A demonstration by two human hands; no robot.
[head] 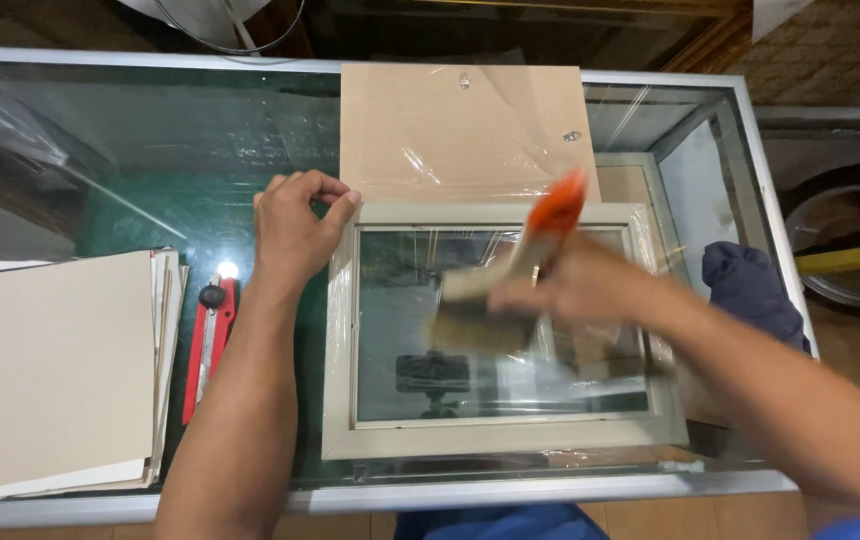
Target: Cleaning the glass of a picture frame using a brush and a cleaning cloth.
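Note:
A pale grey picture frame (495,434) with a glass pane lies flat on the glass counter (150,150), still partly covered in clear plastic wrap. My left hand (295,230) rests on the frame's upper left corner, fingers curled, pressing it down. My right hand (575,290) grips a paintbrush (540,245) with an orange handle and a wide bristle head. The brush is blurred with motion over the middle of the pane, bristles pointing left and down.
A brown backing board (420,120) lies behind the frame. A stack of cream boards (50,370) sits at the left, with a red utility knife (208,340) beside it. A dark blue cloth (750,290) lies at the right edge.

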